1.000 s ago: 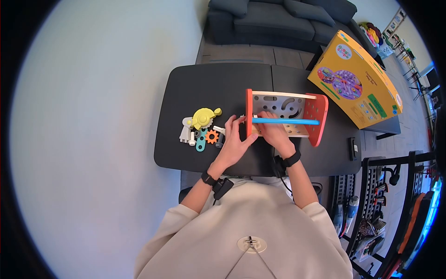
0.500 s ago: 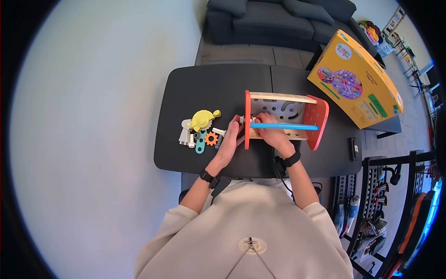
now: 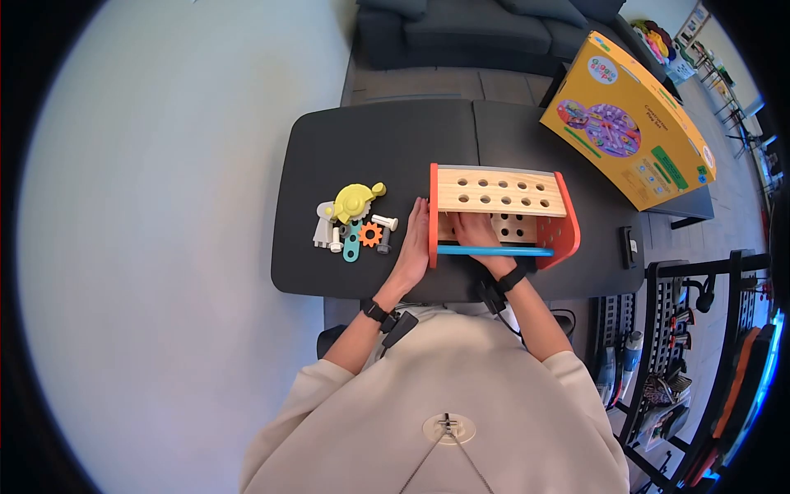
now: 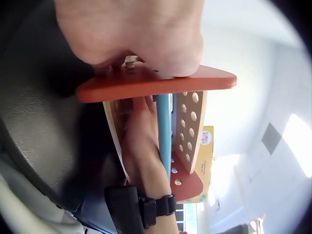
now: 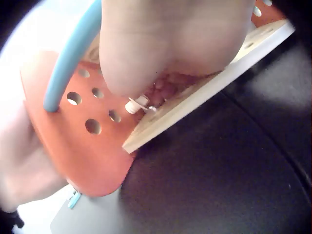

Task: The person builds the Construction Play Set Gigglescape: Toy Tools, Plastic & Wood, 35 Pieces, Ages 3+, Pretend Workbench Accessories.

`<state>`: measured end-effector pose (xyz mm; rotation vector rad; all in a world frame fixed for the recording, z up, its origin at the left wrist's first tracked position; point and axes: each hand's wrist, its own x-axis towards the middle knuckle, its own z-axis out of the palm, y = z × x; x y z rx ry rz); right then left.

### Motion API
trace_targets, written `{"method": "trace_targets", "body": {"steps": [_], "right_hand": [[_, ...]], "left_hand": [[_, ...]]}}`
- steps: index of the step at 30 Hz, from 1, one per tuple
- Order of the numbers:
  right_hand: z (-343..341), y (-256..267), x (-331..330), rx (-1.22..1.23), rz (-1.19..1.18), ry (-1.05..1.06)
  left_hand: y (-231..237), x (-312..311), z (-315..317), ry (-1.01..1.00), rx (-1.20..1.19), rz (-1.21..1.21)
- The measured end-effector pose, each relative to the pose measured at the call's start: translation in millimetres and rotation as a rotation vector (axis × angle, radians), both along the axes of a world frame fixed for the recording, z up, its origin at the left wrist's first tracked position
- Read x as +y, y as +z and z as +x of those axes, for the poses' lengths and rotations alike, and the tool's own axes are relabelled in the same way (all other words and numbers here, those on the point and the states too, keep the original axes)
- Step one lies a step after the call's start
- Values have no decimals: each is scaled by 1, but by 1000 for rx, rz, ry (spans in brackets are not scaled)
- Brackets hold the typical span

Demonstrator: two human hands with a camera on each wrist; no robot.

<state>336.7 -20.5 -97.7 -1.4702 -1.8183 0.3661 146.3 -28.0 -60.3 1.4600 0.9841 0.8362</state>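
Likely fastening near the desk point(image 3: 329, 273)'s near edge: left hand point(image 3: 412, 251), fingers straight, bracing red panel point(image 5: 92, 156); right hand point(image 3: 475, 230)'s grip at white fastener point(image 5: 132, 107) unclear; next needs steady alignment.

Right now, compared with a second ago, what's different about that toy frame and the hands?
The toy frame has tipped toward the person: its holed wooden panel now faces the head camera, and its blue bar sits nearer the person. The left hand now lies along the red end panel. The right hand stays inside; its grip is unclear. The orange gear and yellow box stayed put.
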Motion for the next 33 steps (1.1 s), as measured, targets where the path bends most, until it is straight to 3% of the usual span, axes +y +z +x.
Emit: {"method": "trace_targets", "body": {"steps": [4,8,11,14,15,18,26,33], "right_hand": [[1,-3,3,-51,-115,15],[-5,2,-1,17,-22,-52],[-9,8,-4,65,-61,-68],[-9,12,-8,99,-14,-49],[-8,13,-11,115,-90,-53],[-7,1,-12,82,60,-56],[-2,6,-29,71,-10,10],[0,1,-30,55,7,34]], "left_hand": [[-3,4,1,69,67,67],[-5,18,-1,148,17,45],[-6,32,-2,267,-124,-205],[-7,35,-4,229,-52,-220],[-13,34,-4,215,-26,-193],[-15,24,-3,209,7,-148],[-35,14,-10,195,106,-3],[-30,-5,-9,243,47,201]]}}
